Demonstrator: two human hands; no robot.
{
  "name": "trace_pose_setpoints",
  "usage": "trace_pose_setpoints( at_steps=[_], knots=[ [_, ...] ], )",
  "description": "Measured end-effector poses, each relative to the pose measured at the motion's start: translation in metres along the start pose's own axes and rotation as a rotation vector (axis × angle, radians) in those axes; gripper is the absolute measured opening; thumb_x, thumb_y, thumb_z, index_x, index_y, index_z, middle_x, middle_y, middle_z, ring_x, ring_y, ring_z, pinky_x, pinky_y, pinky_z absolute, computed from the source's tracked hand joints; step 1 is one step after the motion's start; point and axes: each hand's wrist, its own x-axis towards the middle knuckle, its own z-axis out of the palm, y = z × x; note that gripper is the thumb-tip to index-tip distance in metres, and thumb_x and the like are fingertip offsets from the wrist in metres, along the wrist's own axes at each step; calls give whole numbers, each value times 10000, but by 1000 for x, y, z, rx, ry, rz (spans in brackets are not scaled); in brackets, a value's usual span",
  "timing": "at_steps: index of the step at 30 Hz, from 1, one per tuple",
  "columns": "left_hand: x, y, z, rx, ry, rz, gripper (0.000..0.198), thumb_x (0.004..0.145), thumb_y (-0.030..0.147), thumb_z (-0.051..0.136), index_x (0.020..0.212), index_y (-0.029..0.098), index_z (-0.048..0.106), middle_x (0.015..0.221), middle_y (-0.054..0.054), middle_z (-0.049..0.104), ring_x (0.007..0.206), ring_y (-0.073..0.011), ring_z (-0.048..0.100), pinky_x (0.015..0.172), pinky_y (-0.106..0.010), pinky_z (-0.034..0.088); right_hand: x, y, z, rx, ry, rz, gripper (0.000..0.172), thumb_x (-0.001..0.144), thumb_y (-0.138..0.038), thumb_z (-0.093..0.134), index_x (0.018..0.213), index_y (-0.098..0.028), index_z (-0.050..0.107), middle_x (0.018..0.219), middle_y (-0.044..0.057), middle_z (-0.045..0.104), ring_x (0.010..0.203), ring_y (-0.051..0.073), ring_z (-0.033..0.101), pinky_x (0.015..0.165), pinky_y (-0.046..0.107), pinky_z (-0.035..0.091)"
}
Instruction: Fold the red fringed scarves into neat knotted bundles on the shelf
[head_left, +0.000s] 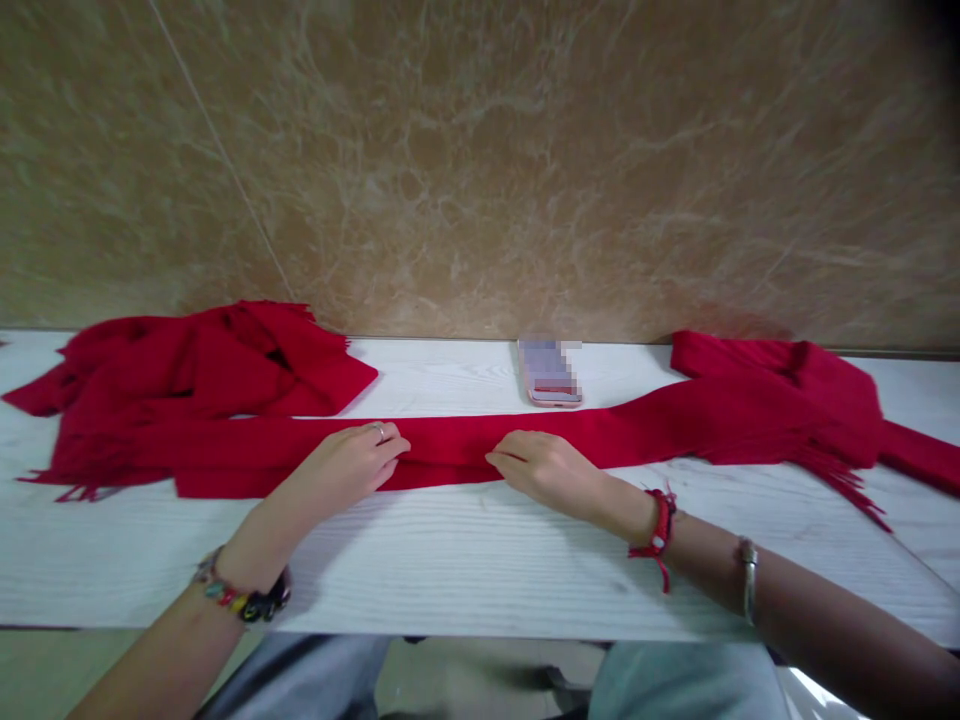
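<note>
A long red scarf (pixel 450 450) lies flat across the white table (pixel 480 570), with both ends bunched up by the brown wall (pixel 480 160). The left hand (pixel 352 465) rests on the middle of the scarf, fingers curled down onto the cloth, and I cannot tell if they pinch it. The right hand (pixel 544 465) lies just beside it on the same strip, fingers bent and touching the cloth. A phone (pixel 550 372) sits behind the scarf, near the wall
</note>
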Motion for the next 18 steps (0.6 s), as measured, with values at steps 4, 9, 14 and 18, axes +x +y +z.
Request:
trace_pose_setpoints(
  at_steps=[4,9,14,18],
  knots=[
    [-5,-3,-7,-82,155,13,190,825,125,426,855,166,610,860,-56,610,786,-148,564,723,-267,461,-2,3,-6,39,37,19,231,871,-117,378,838,-127,607,783,90,628,748,154,577,676,276,469],
    [-10,0,-8,-203,98,48,208,807,169,434,884,196,626,847,-27,608,750,-129,564,701,-235,445,-7,7,-6,76,60,-86,269,883,-155,361,877,-132,628,887,110,654,864,175,596,767,327,494],
    [-8,2,-5,-217,-26,23,229,776,150,447,917,199,621,853,-26,604,750,-139,564,681,-237,437,-11,9,-3,42,33,-123,280,885,-160,360,950,-120,630,960,105,662,930,178,600,803,329,508],
    [-8,2,-6,-235,60,32,220,778,143,427,858,184,628,832,-36,594,733,-137,548,687,-243,424,-12,9,-6,42,86,-111,286,888,-167,358,926,-111,635,939,112,668,904,172,614,784,316,521]
  ],
)
